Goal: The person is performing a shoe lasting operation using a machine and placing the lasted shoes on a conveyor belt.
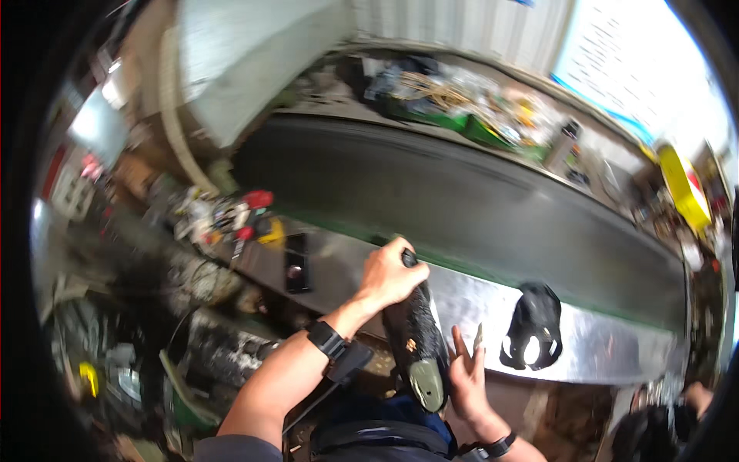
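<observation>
Beyond the belt (462, 204), clutter (481, 108) (heaped)

Near metal ledge (608, 339), alongside dark belt (431, 196): flat black rectangular device (297, 263) left, black item with openings (536, 310) right. Far shelf (331, 109): filled green tray (483, 132), dark bottle (564, 144) to its right.

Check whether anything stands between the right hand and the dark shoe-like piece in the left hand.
Nothing visible does: the right hand is open beside the dark piece, though whether they touch is unclear. The black item lies farther right on the metal ledge.
</observation>
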{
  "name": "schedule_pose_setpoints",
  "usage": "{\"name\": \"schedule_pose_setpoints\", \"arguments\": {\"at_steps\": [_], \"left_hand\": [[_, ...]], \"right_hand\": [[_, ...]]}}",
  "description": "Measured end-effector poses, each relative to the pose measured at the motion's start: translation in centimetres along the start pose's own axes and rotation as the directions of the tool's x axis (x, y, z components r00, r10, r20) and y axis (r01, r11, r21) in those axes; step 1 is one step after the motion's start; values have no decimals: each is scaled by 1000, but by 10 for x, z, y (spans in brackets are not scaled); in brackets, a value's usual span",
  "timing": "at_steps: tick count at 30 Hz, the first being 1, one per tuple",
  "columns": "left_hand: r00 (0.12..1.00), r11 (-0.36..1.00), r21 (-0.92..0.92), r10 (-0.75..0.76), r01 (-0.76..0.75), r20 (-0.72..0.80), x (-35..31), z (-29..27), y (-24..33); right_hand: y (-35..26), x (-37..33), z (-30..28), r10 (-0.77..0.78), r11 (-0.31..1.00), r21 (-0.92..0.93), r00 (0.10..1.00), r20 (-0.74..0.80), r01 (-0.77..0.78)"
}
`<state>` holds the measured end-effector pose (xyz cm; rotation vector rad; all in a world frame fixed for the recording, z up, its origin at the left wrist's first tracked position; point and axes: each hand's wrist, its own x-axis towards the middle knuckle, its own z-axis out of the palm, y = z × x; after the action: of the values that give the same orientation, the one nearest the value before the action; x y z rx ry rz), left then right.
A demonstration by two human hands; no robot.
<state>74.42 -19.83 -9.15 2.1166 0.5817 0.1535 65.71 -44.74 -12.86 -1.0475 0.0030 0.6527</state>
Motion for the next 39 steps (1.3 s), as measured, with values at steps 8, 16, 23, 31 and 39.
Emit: {"name": "schedule_pose_setpoints", "arguments": {"at_steps": [8, 16, 23, 31, 39], "left_hand": [[880, 986, -114, -158, 119, -448, -157, -198, -70], [483, 895, -97, -323, 436, -814, -392, -371, -176], [184, 861, -509, -501, -1, -846, -547, -453, -239], [407, 254, -699, -662, -668, -629, -583, -398, -267], [250, 268, -752, -832, -602, -496, -571, -434, -309]], "right_hand": [[24, 7, 176, 379, 901, -340, 871, 313, -270], [168, -103, 356, 507, 853, -443, 632, 586, -274], [270, -189, 472, 606, 785, -418, 426, 672, -457], [322, -201, 548, 564, 806, -367, 414, 714, -465], [344, -189, 597, 632, 753, -419, 381, 675, -507]]}}
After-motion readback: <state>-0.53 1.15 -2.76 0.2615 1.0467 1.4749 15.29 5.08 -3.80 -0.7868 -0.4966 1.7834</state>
